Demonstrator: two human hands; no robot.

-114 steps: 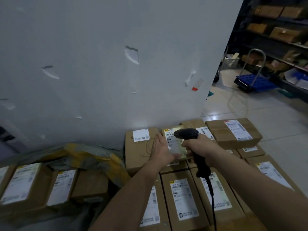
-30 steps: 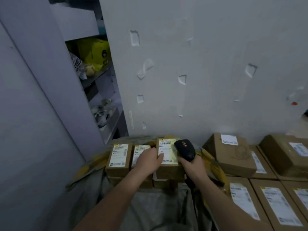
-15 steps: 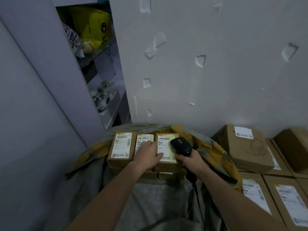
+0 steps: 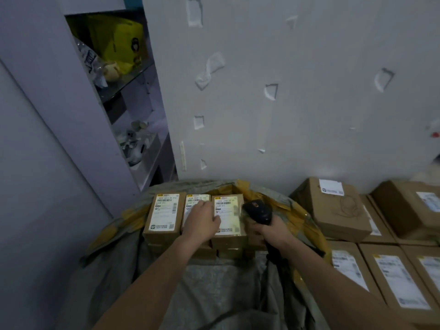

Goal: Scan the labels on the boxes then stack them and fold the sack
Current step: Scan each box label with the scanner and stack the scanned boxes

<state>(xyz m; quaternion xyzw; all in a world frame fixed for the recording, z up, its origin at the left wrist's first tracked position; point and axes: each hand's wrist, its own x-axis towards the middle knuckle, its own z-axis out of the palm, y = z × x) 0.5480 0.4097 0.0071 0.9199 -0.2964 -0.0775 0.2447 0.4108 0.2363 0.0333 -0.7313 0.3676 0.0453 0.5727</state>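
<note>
Hands moved to boxes (image 4: 164, 213) in sack (image 4: 214, 294): left hand (image 4: 202, 222) rests flat, right hand (image 4: 273, 233) grips scanner (image 4: 258, 211). Probably light, stiff; take sides.

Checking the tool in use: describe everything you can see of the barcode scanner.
The barcode scanner is black, plastic-looking, with a rounded head bearing a small orange mark. The right hand grips its handle, hiding most of it; a dark cable runs down below the hand. Its head points toward the labelled box beside it in the sack.

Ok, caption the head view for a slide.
Left hand rests on labelled boxes in a sack while right hand holds a scanner.
</note>
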